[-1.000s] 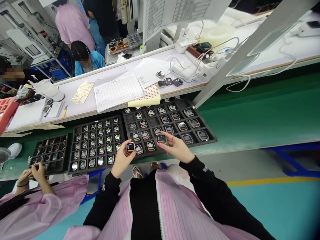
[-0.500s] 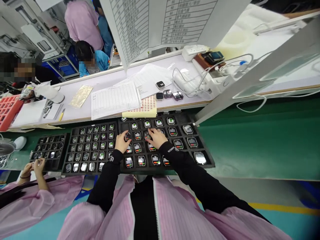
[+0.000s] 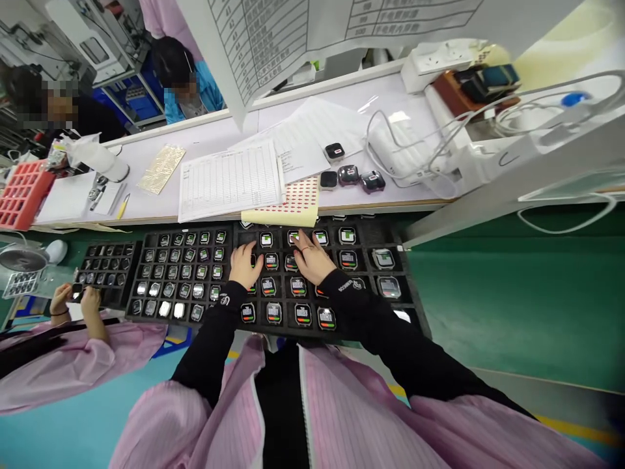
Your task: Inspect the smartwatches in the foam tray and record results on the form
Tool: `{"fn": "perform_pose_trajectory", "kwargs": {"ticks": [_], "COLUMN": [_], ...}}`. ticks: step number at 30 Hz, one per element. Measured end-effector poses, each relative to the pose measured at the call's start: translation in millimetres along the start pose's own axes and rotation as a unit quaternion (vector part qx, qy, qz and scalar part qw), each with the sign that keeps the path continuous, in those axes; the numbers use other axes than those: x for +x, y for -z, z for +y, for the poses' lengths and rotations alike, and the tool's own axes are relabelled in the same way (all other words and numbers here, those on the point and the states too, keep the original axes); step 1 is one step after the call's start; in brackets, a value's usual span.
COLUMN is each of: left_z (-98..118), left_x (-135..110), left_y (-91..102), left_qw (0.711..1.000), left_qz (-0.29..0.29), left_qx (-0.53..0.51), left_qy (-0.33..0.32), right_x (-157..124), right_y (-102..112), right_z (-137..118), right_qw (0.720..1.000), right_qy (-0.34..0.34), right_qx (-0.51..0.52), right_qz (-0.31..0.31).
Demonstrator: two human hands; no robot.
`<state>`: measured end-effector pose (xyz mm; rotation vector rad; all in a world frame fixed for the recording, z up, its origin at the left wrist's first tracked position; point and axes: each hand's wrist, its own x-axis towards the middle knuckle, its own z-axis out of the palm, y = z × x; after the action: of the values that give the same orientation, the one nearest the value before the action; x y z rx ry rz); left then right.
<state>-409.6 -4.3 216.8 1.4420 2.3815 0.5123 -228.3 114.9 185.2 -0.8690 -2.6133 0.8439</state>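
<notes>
A black compartment tray (image 3: 377, 236) lies in front of me, holding rows of square smartwatch bodies, many with lit screens. Over its left column is my left hand (image 3: 244, 267), fingers apart around a watch that they partly cover. My right hand (image 3: 315, 262) is spread above the middle columns. Its fingertips reach a lit watch (image 3: 293, 237) in the upper row, and part of the hand covers a darker watch (image 3: 291, 262) below. A watch with a green and white screen (image 3: 266, 240) lies between the two hands. Neither hand lifts anything.
Left of my tray stand a second watch tray (image 3: 178, 257) and a smaller one (image 3: 105, 268). A co-worker's hands (image 3: 78, 298) hold a dark watch there. Behind are printed forms (image 3: 229, 182), a dotted sticker sheet (image 3: 300, 200), loose watches (image 3: 348, 174) and white cables (image 3: 405, 153). A sheet hangs overhead.
My right hand has gone from a second-row watch up to the upper row. My left fingers have spread more over the left column. The head view has shifted. The co-worker's hands now show a watch.
</notes>
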Motion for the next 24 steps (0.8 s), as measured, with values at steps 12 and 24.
{"fn": "perform_pose_trajectory", "kwargs": {"ticks": [12,24], "left_z": [0.5,2.0], "left_x": [7.0,10.5], "left_y": [-8.4,-15.7], "left_qw": [0.995,0.987], "left_qz": [-0.017,0.001], "left_qx": [0.089,0.154], "left_qy": [-0.039,-0.049], "right_x": [-14.4,-47.6], "right_y": [8.4,14.5], "right_z": [24.2,46.8], "right_qw": [0.999,0.994], "right_qy": [-0.001,-0.05], "right_qx": [-0.011,0.016], "right_qz": [0.049,0.091]}}
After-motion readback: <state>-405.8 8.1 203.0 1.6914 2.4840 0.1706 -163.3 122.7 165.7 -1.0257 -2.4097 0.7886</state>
